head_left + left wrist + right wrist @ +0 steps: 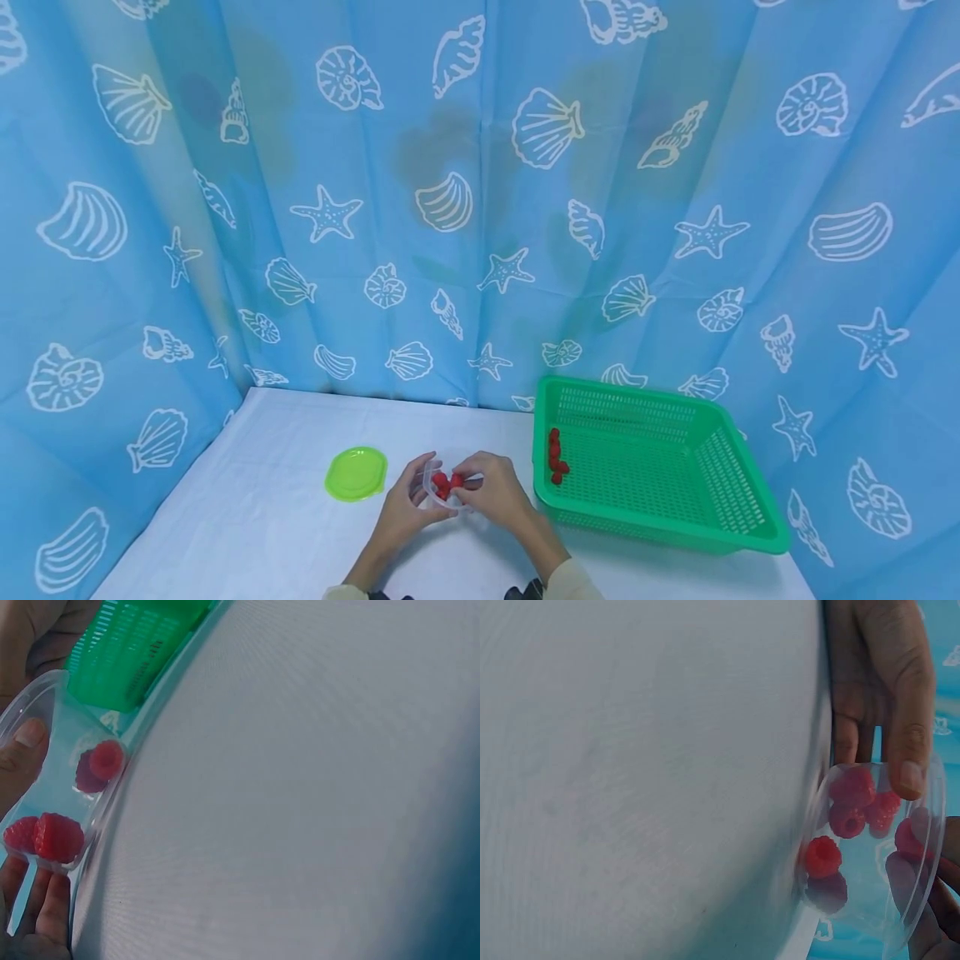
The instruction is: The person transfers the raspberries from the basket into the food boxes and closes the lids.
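Observation:
My left hand [405, 507] holds a small clear plastic tub [866, 919], thumb over its rim and fingers around the far side. Several red raspberries [847, 821] lie inside, also visible through the clear wall in the left wrist view. At the tub's right side my right hand [495, 495] has its fingertips inside the rim, pinching one raspberry [457, 481]. The right wrist view shows that hand partly through the plastic. A lime-green round lid [356, 473] with a small tab lies flat on the table, left of the left hand.
A green slotted basket [645, 390] stands on the table to the right, close to the right forearm. Several more raspberries [554, 450] sit along its left inner wall. White cloth covers the table [300, 433], and a blue curtain [480, 208] with white shells hangs behind.

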A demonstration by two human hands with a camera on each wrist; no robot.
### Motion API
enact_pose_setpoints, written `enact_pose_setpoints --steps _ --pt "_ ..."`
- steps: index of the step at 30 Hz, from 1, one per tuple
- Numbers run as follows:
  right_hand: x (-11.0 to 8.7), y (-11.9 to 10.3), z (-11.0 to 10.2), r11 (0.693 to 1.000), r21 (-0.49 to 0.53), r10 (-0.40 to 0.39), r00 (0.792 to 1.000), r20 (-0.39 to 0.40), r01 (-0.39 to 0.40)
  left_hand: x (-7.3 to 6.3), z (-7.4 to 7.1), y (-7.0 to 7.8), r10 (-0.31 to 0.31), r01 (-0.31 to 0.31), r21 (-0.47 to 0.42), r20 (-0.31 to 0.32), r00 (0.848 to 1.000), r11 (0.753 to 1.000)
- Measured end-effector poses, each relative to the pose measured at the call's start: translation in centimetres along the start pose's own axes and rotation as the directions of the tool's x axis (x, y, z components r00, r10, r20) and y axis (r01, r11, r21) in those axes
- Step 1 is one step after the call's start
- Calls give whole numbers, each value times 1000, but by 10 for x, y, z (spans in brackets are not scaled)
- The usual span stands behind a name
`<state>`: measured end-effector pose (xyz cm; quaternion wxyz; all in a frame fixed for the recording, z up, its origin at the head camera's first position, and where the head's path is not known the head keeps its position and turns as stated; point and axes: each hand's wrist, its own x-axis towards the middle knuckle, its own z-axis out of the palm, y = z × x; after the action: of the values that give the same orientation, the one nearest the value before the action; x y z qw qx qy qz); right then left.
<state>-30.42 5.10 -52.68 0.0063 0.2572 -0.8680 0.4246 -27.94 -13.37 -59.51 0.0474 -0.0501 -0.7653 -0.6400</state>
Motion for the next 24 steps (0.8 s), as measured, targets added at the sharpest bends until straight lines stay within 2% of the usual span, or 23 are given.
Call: enact_pose_setpoints --steps 10,24 --pt "4 1 5 989 -144 31 998 53 -23 0 -1 1 2 -2 12 0 1000 1000" --pt "2 -3 6 989 -145 28 999 30 -24 -1 1 1 -9 9 31 2 1000 999"
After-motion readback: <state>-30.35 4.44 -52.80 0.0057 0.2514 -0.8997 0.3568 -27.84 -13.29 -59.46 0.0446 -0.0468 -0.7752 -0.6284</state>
